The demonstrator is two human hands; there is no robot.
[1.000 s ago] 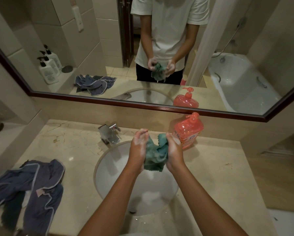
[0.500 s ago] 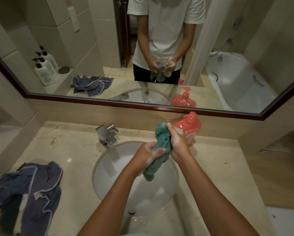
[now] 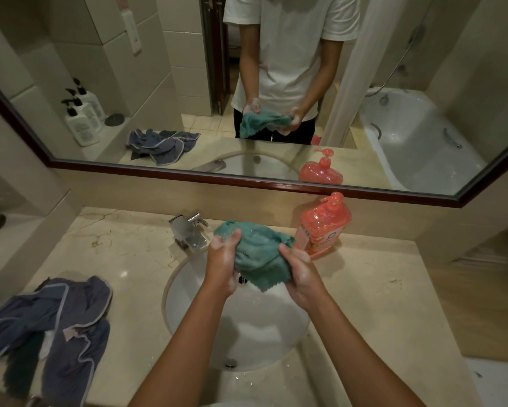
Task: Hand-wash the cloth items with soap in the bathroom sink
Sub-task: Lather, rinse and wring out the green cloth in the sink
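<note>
Your sink (image 3: 188, 289) sits at centre, and above it both hands clutch 1 teal cloth (image 3: 257, 254): left hand (image 3: 222, 267) bunching its left side, right hand (image 3: 301, 277) pinching the right edge. It looks soft, wet, heavy and soapy-slick, so grip thick folds, not edges. The blue cloths (image 3: 59, 327) wait near left; soap bottle (image 3: 322, 226) and tap (image 3: 189, 230) crowd the far rim.
</note>
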